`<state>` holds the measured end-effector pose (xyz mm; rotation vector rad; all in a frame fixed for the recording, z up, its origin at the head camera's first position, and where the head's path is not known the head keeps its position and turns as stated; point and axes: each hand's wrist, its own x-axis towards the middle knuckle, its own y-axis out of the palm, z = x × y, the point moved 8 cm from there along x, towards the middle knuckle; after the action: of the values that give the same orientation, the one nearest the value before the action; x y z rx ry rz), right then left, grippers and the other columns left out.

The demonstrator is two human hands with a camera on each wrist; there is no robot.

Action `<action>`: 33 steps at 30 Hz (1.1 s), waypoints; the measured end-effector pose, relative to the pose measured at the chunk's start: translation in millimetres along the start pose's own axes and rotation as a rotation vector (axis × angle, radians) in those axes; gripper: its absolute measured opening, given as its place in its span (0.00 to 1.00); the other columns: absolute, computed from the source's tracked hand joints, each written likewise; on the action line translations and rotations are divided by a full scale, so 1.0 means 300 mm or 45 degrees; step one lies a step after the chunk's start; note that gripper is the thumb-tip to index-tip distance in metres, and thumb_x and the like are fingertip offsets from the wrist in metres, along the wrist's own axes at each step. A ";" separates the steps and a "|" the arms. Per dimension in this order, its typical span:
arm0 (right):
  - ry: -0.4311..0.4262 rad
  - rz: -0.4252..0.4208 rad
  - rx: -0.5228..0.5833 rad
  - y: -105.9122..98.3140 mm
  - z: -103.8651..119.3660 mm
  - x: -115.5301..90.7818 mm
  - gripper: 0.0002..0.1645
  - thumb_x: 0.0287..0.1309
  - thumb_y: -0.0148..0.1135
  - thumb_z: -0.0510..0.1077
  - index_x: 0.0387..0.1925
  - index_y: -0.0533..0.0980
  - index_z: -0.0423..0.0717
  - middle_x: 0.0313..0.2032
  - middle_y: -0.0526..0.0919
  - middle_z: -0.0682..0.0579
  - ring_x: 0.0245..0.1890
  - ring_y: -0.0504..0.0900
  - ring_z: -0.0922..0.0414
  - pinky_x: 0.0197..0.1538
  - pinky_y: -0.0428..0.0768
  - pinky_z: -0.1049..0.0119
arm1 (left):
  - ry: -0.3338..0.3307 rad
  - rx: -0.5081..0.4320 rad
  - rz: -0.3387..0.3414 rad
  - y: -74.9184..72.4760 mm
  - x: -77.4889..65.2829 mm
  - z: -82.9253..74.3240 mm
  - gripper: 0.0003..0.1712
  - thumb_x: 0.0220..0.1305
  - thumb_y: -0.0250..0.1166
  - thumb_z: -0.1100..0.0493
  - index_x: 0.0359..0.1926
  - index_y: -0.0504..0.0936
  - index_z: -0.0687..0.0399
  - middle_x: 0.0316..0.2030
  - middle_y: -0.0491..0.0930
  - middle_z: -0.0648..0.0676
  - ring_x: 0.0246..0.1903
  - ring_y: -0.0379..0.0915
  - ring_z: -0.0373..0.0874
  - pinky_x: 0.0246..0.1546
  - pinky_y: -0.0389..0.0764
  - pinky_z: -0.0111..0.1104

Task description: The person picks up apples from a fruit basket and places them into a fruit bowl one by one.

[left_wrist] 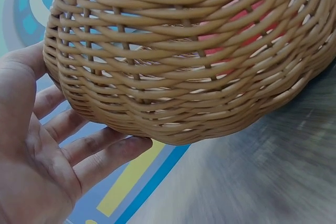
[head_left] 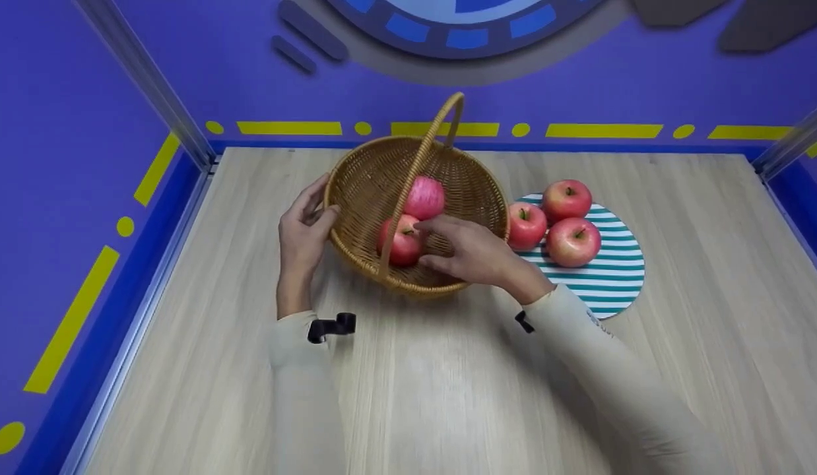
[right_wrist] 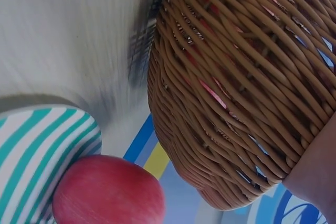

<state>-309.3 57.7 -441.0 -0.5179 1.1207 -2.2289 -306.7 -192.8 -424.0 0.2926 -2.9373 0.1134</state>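
Note:
A wicker basket (head_left: 356, 178) with an arched handle (head_left: 418, 161) is tilted toward me, two red apples inside. My left hand (head_left: 303, 231) holds its left side, thumb over the rim and fingers along the outer weave. In the left wrist view the fingers (left_wrist: 100, 156) lie under the woven wall. My right hand (head_left: 471, 251) reaches over the right rim into the basket. Its fingertips are at the right side of the nearer apple (head_left: 400, 243), thumb and fingers apart. The farther apple (head_left: 425, 198) lies just behind it.
Right of the basket, a round mat (head_left: 613, 277) with green and white stripes bears three apples (head_left: 573, 242). One of them sits close against the basket. Blue panels (head_left: 554, 99) stand behind and left of the wooden table (head_left: 408, 396).

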 end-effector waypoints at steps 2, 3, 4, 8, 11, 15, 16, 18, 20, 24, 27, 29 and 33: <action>-0.005 -0.018 0.010 -0.003 0.000 -0.001 0.33 0.69 0.71 0.51 0.71 0.75 0.46 0.62 0.82 0.48 0.62 0.81 0.47 0.67 0.78 0.47 | -0.004 0.005 0.000 0.001 -0.003 -0.003 0.31 0.70 0.64 0.67 0.73 0.77 0.58 0.69 0.77 0.60 0.61 0.80 0.62 0.52 0.86 0.39; -0.007 -0.019 0.011 -0.002 0.000 -0.001 0.33 0.69 0.71 0.51 0.71 0.75 0.46 0.62 0.82 0.47 0.62 0.80 0.47 0.67 0.78 0.47 | 0.005 0.008 -0.001 -0.001 0.002 0.010 0.31 0.70 0.65 0.66 0.74 0.77 0.57 0.69 0.77 0.59 0.61 0.80 0.61 0.53 0.86 0.40; -0.004 -0.012 0.008 0.000 -0.002 -0.001 0.34 0.69 0.72 0.51 0.72 0.74 0.46 0.64 0.81 0.47 0.63 0.80 0.47 0.67 0.77 0.46 | 0.006 0.010 0.000 -0.001 0.002 0.008 0.31 0.70 0.65 0.66 0.74 0.77 0.57 0.69 0.77 0.59 0.61 0.80 0.61 0.54 0.86 0.41; 0.002 0.048 -0.035 0.009 -0.005 0.001 0.39 0.69 0.72 0.52 0.75 0.71 0.48 0.69 0.77 0.47 0.67 0.76 0.49 0.69 0.75 0.44 | 0.016 0.008 -0.005 -0.004 0.018 0.040 0.31 0.70 0.65 0.66 0.74 0.77 0.55 0.69 0.77 0.59 0.62 0.79 0.61 0.57 0.84 0.44; 0.018 0.089 -0.043 0.012 -0.005 0.008 0.40 0.68 0.72 0.52 0.76 0.70 0.47 0.68 0.76 0.45 0.66 0.77 0.48 0.68 0.76 0.45 | 0.016 0.006 -0.008 -0.007 0.027 0.063 0.31 0.71 0.65 0.67 0.74 0.76 0.55 0.69 0.77 0.59 0.62 0.79 0.60 0.58 0.84 0.45; 0.043 0.123 -0.023 0.015 -0.010 0.026 0.40 0.68 0.73 0.51 0.75 0.69 0.44 0.67 0.76 0.43 0.65 0.77 0.47 0.68 0.75 0.46 | 0.036 0.021 -0.013 -0.010 0.032 0.082 0.31 0.71 0.66 0.65 0.74 0.77 0.50 0.69 0.78 0.55 0.61 0.81 0.54 0.57 0.84 0.46; 0.050 0.129 -0.015 0.016 -0.012 0.031 0.40 0.67 0.73 0.51 0.75 0.69 0.43 0.67 0.75 0.43 0.65 0.76 0.47 0.69 0.74 0.47 | 0.044 0.027 -0.014 -0.010 0.031 0.080 0.31 0.71 0.66 0.64 0.74 0.77 0.50 0.68 0.78 0.55 0.60 0.81 0.54 0.57 0.84 0.46; 0.057 0.138 -0.003 0.018 -0.015 0.041 0.41 0.67 0.74 0.50 0.74 0.69 0.42 0.68 0.75 0.42 0.67 0.75 0.47 0.71 0.73 0.48 | 0.058 0.030 -0.011 -0.009 0.031 0.076 0.31 0.71 0.66 0.64 0.74 0.78 0.49 0.68 0.78 0.54 0.60 0.82 0.54 0.57 0.84 0.46; 0.058 0.148 0.008 0.023 -0.016 0.051 0.41 0.67 0.74 0.50 0.74 0.69 0.40 0.68 0.75 0.42 0.67 0.74 0.47 0.72 0.71 0.50 | 0.066 0.029 -0.009 -0.008 0.031 0.075 0.31 0.71 0.67 0.64 0.73 0.78 0.48 0.68 0.79 0.54 0.60 0.82 0.53 0.58 0.84 0.46; 0.053 0.156 0.011 0.026 -0.013 0.065 0.43 0.66 0.75 0.51 0.74 0.68 0.39 0.68 0.75 0.41 0.67 0.74 0.47 0.73 0.71 0.50 | 0.066 0.030 -0.012 -0.009 0.031 0.075 0.30 0.70 0.68 0.64 0.72 0.80 0.47 0.67 0.80 0.54 0.59 0.83 0.52 0.57 0.84 0.44; 0.056 0.142 0.014 0.023 -0.015 0.072 0.43 0.65 0.75 0.52 0.74 0.68 0.40 0.68 0.74 0.40 0.66 0.75 0.47 0.72 0.72 0.50 | 0.061 0.031 -0.015 -0.010 0.033 0.077 0.30 0.70 0.68 0.64 0.72 0.80 0.47 0.67 0.80 0.54 0.59 0.83 0.52 0.57 0.84 0.43; 0.055 0.130 0.016 0.020 -0.016 0.075 0.44 0.65 0.76 0.52 0.75 0.67 0.41 0.68 0.72 0.39 0.65 0.75 0.46 0.71 0.73 0.49 | 0.051 0.029 -0.016 -0.011 0.035 0.082 0.31 0.70 0.67 0.64 0.73 0.79 0.48 0.67 0.79 0.55 0.59 0.82 0.53 0.57 0.84 0.44; 0.044 0.132 0.005 0.019 -0.016 0.078 0.44 0.64 0.76 0.52 0.75 0.67 0.42 0.67 0.71 0.37 0.64 0.76 0.45 0.70 0.73 0.49 | 0.021 0.016 -0.017 -0.011 0.037 0.087 0.32 0.70 0.66 0.66 0.74 0.77 0.52 0.69 0.77 0.57 0.61 0.80 0.58 0.58 0.83 0.45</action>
<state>-327.9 42.7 -446.5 -0.4122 1.1346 -2.1577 -321.4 -200.7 -447.2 0.3121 -2.9191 0.1315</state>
